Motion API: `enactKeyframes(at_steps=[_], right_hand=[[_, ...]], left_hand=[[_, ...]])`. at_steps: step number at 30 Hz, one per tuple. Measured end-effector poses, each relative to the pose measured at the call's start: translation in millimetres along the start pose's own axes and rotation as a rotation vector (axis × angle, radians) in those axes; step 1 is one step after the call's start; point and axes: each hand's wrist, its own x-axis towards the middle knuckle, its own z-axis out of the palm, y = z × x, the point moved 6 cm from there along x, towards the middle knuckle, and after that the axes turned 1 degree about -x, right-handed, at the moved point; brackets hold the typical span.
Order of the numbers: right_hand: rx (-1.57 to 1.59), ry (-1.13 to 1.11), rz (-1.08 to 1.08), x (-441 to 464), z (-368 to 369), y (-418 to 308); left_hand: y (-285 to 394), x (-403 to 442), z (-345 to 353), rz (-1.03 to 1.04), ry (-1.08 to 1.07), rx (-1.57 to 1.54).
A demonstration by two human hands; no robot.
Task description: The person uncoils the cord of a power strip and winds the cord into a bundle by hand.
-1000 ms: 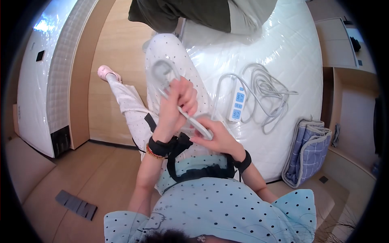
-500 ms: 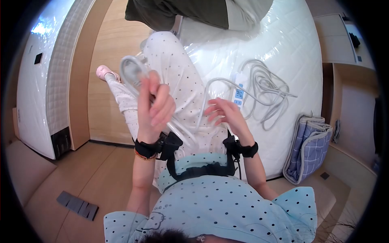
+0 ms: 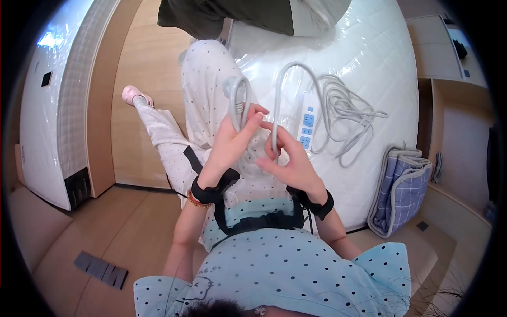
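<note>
A looped end of grey power cord point(image 3: 248, 98) rises from my left hand point(image 3: 228, 141), whose fingers are closed around it. A pale plug point(image 3: 229, 86) shows beside that loop, partly hidden by the cord. My right hand point(image 3: 293, 158) faces the left one, its fingertips nearly meeting it. Between its curled fingers and thumb runs another stretch of the same cord, which arches up and over toward the white power strip point(image 3: 308, 124) with blue sockets. To the strip's right, more cord lies in loose loops on the mattress.
The plastic-covered mattress point(image 3: 369, 53) is under the strip. Another person's dark green trouser leg point(image 3: 248, 16) is at its far side. A folded blue checked mat point(image 3: 401, 190) stands at the right edge. A second wrapped mattress point(image 3: 53, 116) leans at left; a grey strip point(image 3: 100, 269) lies on the floor.
My left hand has moved right with the looped cord and plug, close to my right hand. My right hand has closed on the cord, which now arches higher beside the power strip.
</note>
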Motion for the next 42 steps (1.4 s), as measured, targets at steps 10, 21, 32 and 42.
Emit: enactKeyframes(at_steps=[10, 21, 32, 42], right_hand=[[-0.349, 0.046, -0.293, -12.6, 0.7, -4.9], [-0.089, 0.609, -0.113, -2.9, -66.6, 29.7], [0.025, 0.295, -0.033, -21.6, -41.4, 23.5], [-0.087, 0.112, 0.038, -12.6, -11.6, 20.4]], left_hand=[[-24.3, -6.1, 20.1, -0.057, -0.078, -0.056], [-4.8, -18.5, 26.5, -0.223, -0.235, -0.598], [5.6, 2.4, -1.4, -0.068, -0.069, -0.691], [-11.0, -3.3, 18.6, -0.115, -0.027, -0.710]])
